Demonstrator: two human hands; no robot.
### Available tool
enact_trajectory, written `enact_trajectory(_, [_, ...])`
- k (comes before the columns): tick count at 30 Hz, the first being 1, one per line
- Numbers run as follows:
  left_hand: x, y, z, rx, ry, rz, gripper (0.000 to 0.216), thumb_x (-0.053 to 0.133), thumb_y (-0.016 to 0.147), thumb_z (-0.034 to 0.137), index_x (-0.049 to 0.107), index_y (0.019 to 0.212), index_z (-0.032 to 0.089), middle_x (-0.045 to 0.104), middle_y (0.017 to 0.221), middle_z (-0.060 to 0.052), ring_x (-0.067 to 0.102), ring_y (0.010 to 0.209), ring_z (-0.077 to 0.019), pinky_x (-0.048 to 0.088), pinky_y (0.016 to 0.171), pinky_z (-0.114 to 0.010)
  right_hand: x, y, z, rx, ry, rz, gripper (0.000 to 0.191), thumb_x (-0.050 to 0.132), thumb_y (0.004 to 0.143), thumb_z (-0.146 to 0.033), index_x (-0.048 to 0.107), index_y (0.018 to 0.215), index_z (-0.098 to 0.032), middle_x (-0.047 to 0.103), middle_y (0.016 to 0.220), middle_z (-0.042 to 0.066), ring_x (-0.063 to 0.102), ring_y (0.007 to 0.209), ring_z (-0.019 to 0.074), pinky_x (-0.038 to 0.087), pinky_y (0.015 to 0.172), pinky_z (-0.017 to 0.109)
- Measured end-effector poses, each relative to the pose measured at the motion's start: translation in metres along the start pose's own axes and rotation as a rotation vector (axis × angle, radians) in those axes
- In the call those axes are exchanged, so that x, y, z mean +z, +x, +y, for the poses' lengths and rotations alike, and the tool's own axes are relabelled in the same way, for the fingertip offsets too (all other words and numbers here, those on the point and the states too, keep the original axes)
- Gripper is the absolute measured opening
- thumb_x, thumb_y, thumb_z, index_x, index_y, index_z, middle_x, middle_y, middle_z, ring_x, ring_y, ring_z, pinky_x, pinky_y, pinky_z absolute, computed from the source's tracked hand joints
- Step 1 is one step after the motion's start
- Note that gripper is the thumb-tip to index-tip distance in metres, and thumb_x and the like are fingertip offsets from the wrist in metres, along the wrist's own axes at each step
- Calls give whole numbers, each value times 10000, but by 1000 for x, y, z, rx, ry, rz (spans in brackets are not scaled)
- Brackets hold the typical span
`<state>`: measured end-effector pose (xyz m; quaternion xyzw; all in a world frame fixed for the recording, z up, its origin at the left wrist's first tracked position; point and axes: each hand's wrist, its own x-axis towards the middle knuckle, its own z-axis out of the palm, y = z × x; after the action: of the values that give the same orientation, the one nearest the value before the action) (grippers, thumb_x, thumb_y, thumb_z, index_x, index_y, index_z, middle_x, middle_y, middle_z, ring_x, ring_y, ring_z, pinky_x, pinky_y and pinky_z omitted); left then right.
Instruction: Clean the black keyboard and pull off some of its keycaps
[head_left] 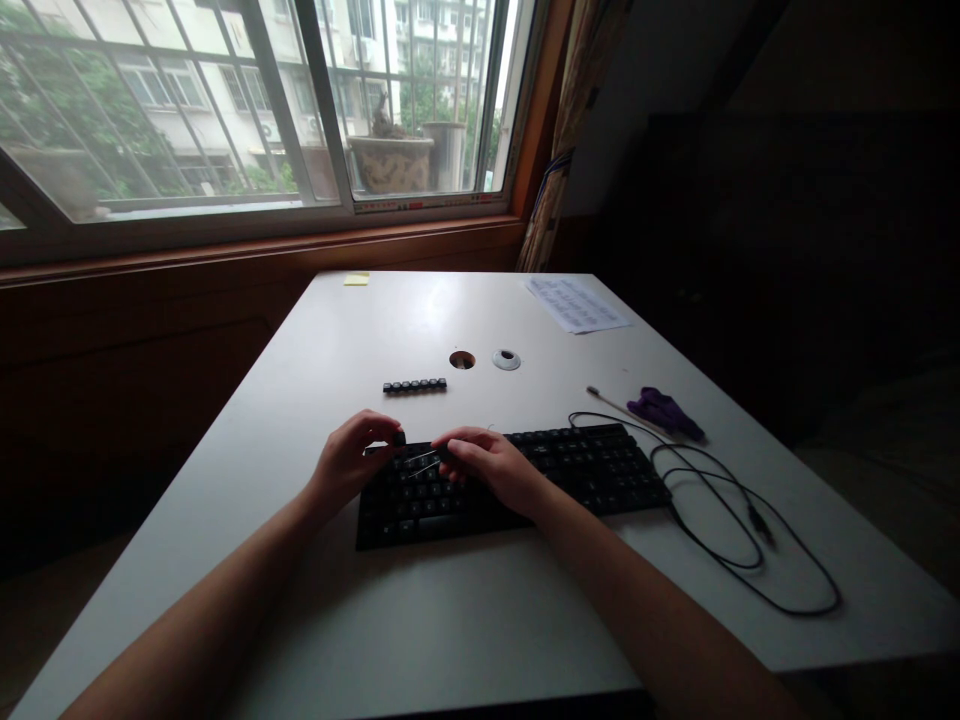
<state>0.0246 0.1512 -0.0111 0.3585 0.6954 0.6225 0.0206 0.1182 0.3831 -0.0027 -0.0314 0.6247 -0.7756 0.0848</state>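
Observation:
A black keyboard [585, 470] lies across the white table [420, 620]. Both of my hands rest over its upper left part. My left hand [352, 462] is curled, with thumb and fingers pinched on a small black keycap [399, 438] at the keyboard's top edge. My right hand [491, 465] is closed over the keys beside it and grips a thin metal wire tool [424, 465] that points toward my left hand. A short row of removed black keycaps [415, 385] lies on the table behind the keyboard.
The keyboard's black cable [739, 540] loops on the table to the right. A purple cloth [664, 410] and a thin stick [611, 400] lie at the right. Farther back are a cable hole [462, 359], its white cap [506, 359], a printed sheet [576, 303] and a yellow note [356, 280].

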Motion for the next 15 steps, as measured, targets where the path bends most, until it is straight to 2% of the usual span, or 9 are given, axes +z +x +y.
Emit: enact_trajectory(15, [-2,1,-8,70,77,-47,110,703,879,194,657,978,182,623,977,-66,644,877,-173,591,762,-318,1,-1,0,22,-15,9,319,644,912,-437,722,1095,-188,729,828,52,662,753,144,504,679,259])
